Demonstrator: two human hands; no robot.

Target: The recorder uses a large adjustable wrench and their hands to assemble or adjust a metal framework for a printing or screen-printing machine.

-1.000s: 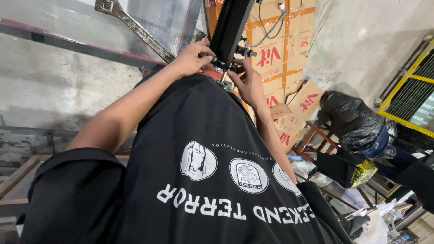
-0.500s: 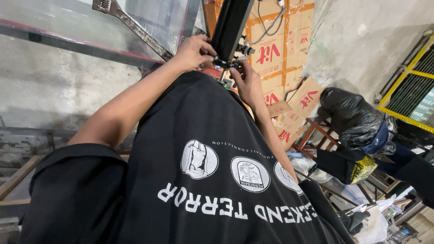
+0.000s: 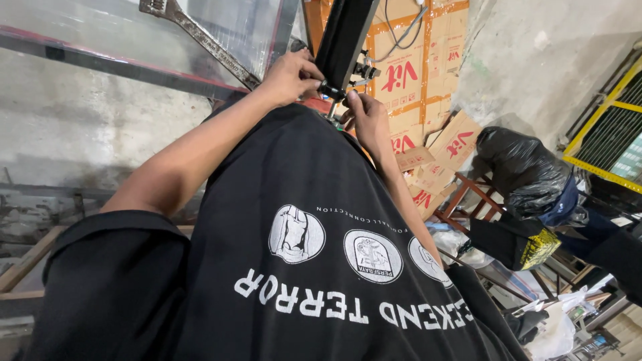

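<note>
Two hands are working at the same spot in the head view, both raised to a dark upright bar (image 3: 346, 37) that is rising out of the top of the frame. The left hand (image 3: 291, 75) is reaching in from the left of the bar, fingers curled and pinching a small black knob-like fitting (image 3: 330, 89) at the bar's lower edge, seemingly to keep that part from turning. The right hand (image 3: 366, 119) is coming up just below and to the right of the bar, fingers drawn together with the tips pressing near the same fitting; what it is pinching, if anything, is hidden by the fingers themselves. A second small bolt or clamp (image 3: 365, 70) is sticking out of the bar's right side, just above the right hand, and is not being touched.

Both forearms are stretching across a black printed shirt (image 3: 314, 241), which is filling the lower frame because the camera is looking down the person's own chest. A long rusty wrench (image 3: 200, 40) is lying at a slant on a glass sheet (image 3: 100, 27) well to the left of the bar, out of either hand's grip. Cardboard boxes (image 3: 414, 80) are stacked behind the bar, and a black bag (image 3: 521, 167) is sitting well to its right.
</note>
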